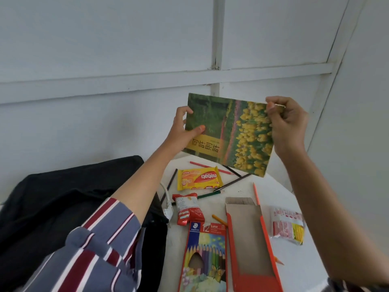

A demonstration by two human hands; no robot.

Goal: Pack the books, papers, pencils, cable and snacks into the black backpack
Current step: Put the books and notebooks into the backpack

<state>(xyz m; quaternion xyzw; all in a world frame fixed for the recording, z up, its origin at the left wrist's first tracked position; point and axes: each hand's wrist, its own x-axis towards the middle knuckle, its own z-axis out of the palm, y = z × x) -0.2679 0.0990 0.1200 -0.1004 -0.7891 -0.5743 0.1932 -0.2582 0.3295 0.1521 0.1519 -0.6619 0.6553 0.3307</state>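
Observation:
Both hands hold a thin book (pixel 229 133) with a green and yellow flower cover up in the air above the table. My left hand (pixel 183 131) grips its left edge, and my right hand (pixel 288 125) pinches its top right corner. The black backpack (pixel 63 203) lies at the left, partly under my left sleeve. On the white table (pixel 294 262) lie a yellow wafer pack (pixel 199 178), a red snack pack (pixel 189 209), a clear pink snack bag (pixel 287 226), loose pencils (pixel 231 183) and a white cable (pixel 167 202).
A coloured-pencil box (pixel 205 256) and its opened orange cardboard sleeve (pixel 250 245) lie at the front of the table. A white panelled wall (pixel 126 60) rises right behind the table and the backpack.

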